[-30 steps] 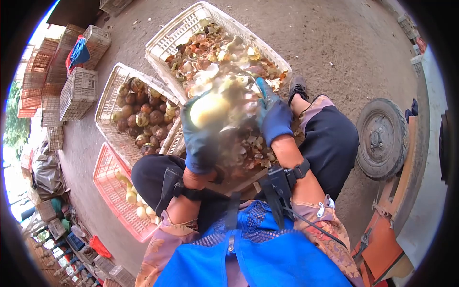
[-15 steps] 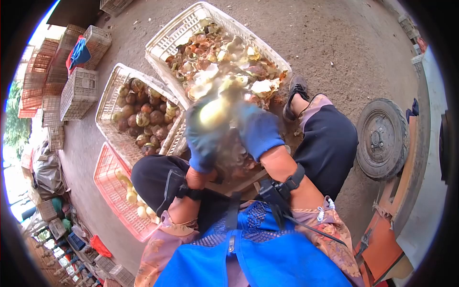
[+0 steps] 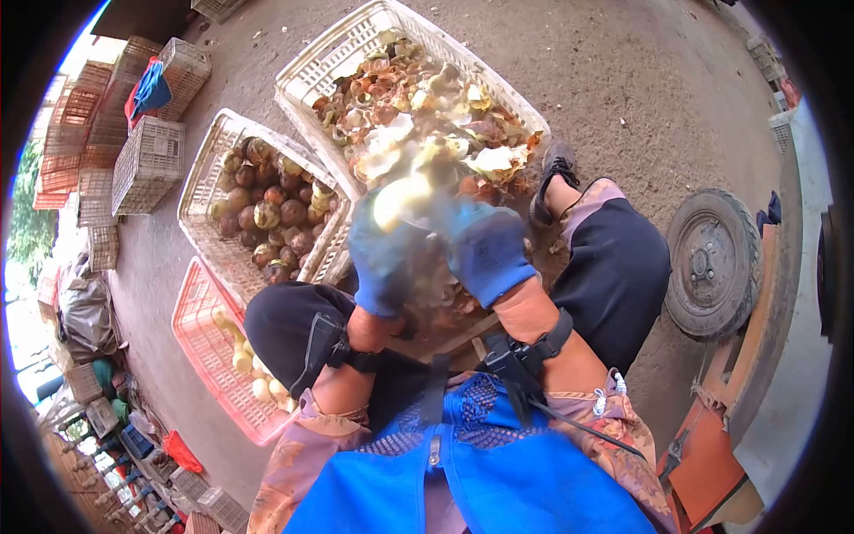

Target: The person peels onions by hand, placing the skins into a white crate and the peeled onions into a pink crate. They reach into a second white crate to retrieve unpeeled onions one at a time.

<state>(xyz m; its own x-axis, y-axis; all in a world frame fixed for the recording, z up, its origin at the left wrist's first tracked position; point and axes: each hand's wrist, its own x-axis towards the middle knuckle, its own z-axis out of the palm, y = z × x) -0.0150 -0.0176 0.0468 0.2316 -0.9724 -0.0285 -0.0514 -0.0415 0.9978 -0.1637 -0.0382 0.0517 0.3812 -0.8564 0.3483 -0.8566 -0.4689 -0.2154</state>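
Note:
My left hand, in a blue glove, is closed around a pale, round peeled onion. Close on its right, my right hand wears a similar glove. Its fingers are curled toward the onion and blurred by motion; whatever they hold cannot be made out. Both hands are above the near end of a white crate heaped with brown and whitish peelings.
Left of my knee stands a white crate of brown unpeeled onions. Beside it, a pink crate holds pale peeled onions. A wheel is at right. Stacked crates stand far left.
The hands stay close together over the peelings, with the onion still in the left one. The onion appears slightly farther right and higher; the whole view has shifted slightly.

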